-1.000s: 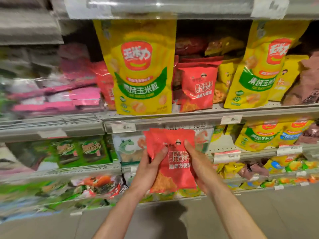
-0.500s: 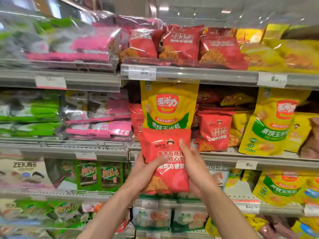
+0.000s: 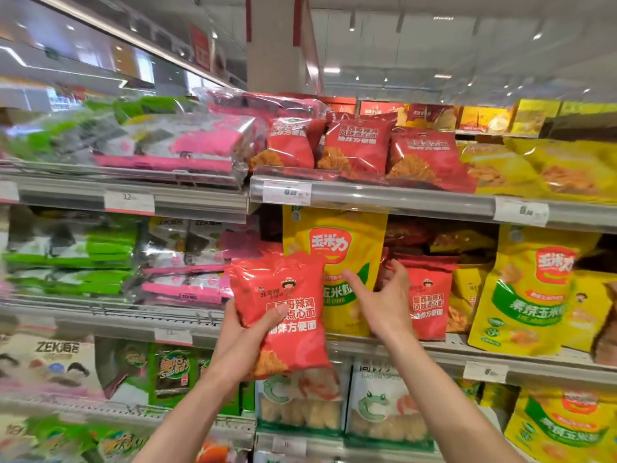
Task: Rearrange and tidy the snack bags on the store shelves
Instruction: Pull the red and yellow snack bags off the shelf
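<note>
My left hand grips a red noodle-snack bag from below and the left, holding it upright in front of the middle shelf. To its right, my right hand is off the bag, with fingers spread in front of a tall yellow corn-snack bag and a matching red bag standing on that shelf. Three more red bags of the same kind lean in a row on the shelf above.
Pink and green seaweed packs fill the left bays. Yellow bags stand at the right on the middle shelf and on the top shelf. Shelf rails with price tags jut forward. Frog-printed white bags sit below.
The view has tilted up, revealing the top shelf. My right hand has let go of the red bag and moved right toward the shelf; the left hand alone holds it now.
</note>
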Tool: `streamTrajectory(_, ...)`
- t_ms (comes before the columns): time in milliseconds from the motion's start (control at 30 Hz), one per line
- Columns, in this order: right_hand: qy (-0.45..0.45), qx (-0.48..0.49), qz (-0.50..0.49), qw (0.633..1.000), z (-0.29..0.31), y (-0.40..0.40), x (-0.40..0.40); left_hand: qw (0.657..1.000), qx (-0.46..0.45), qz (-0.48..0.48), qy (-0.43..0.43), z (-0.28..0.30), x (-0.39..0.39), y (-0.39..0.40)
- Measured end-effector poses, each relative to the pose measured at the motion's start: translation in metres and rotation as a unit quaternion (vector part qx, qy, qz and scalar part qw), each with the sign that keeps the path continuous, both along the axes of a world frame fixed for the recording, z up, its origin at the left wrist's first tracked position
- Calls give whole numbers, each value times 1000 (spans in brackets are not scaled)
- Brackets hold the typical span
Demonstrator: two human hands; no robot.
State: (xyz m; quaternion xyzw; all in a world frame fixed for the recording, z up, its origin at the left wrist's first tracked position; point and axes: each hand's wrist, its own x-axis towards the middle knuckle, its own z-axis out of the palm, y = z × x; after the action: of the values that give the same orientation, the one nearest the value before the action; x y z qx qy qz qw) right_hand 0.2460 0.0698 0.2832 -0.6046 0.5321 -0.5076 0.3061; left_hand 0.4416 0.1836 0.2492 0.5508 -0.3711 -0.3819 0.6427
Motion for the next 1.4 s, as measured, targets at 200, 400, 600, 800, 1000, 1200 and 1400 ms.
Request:
streamTrajectory(200, -6, -1, 9, 1000, -2, -26, 13, 999, -15, 22, -23, 3, 12, -1)
streamTrajectory(400, -63, 39, 72, 995, 4, -41, 7, 999, -14, 39, -15, 1, 29, -2)
streamTrajectory(600, -99, 41, 139, 984, 2, -50, 5, 999, -13, 43, -12, -3, 47, -3)
streamTrajectory(800, -110, 30, 172, 979, 10, -58, 10, 998, -21, 50, -21, -1, 59, -3)
streamTrajectory(1000, -166, 35, 188, 967, 28, -61, 23, 997, -25, 65, -22, -2, 81, 7)
streamTrajectory(1200, -196, 53, 181, 962, 22, -46, 27, 997, -38, 63, -18, -4, 86, 13)
streamTrajectory(1400, -226, 75, 172, 956, 27, -34, 7, 998, -35, 55, -25, -8, 92, 13)
